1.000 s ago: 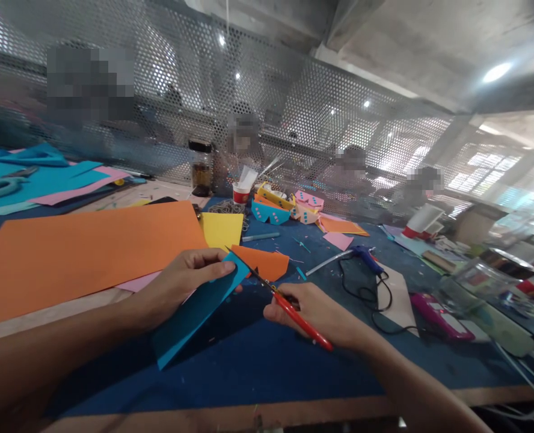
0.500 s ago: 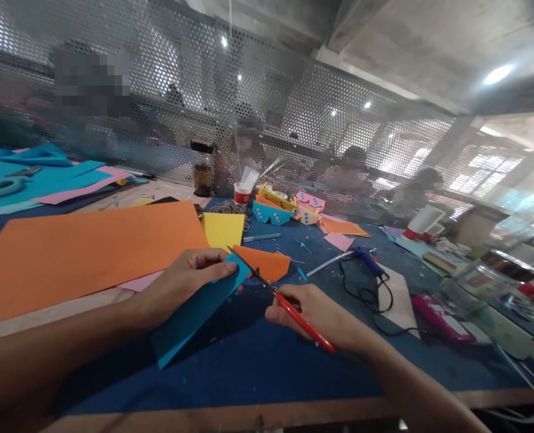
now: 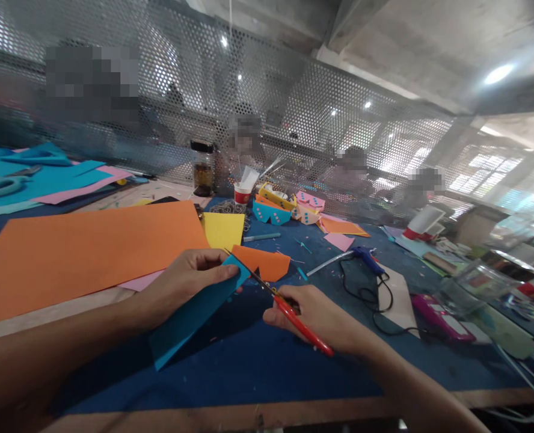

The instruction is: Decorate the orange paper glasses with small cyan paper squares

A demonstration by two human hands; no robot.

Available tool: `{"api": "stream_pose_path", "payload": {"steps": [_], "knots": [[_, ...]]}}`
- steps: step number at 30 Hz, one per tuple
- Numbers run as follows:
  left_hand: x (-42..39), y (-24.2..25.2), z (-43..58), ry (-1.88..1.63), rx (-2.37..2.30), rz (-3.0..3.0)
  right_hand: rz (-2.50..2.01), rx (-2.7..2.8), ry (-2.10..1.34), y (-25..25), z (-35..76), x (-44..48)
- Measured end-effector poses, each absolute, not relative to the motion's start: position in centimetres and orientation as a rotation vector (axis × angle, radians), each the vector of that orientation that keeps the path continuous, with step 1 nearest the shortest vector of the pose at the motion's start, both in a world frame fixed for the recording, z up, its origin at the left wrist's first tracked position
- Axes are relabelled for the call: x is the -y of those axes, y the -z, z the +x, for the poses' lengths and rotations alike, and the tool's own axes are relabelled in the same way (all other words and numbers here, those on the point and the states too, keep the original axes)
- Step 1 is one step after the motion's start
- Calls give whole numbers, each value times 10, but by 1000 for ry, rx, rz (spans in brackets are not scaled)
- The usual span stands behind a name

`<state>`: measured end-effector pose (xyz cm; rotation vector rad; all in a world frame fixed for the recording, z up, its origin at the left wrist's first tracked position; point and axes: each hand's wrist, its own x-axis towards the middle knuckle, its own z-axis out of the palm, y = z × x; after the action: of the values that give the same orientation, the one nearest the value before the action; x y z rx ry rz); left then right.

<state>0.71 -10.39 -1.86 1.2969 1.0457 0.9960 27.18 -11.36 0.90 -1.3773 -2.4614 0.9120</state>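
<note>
Left hand (image 3: 181, 282) grips blue paper (image 3: 190, 319), right hand (image 3: 325, 319) scissors (image 3: 278, 300); cup (image 3: 241, 195) holds white pieces (image 3: 249, 176).

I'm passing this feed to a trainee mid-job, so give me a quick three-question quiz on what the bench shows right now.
1. What does the left hand hold?
A) a blue paper piece
B) a ruler
C) a pencil
2. True or false: the large orange sheet lies to the right of both hands.
3. Which tool is in the grip of the right hand?

Key:
1. A
2. False, it lies to their left.
3. The red-handled scissors.
</note>
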Motion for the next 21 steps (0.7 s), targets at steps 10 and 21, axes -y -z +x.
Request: {"api": "stream_pose_path", "payload": {"steps": [10, 21], "knots": [[105, 14, 10, -996, -1073, 1307, -1381, 2459, -906, -10, 270, 115], [105, 16, 9, -987, -1063, 1297, -1395, 2424, -943, -10, 270, 115]]}}
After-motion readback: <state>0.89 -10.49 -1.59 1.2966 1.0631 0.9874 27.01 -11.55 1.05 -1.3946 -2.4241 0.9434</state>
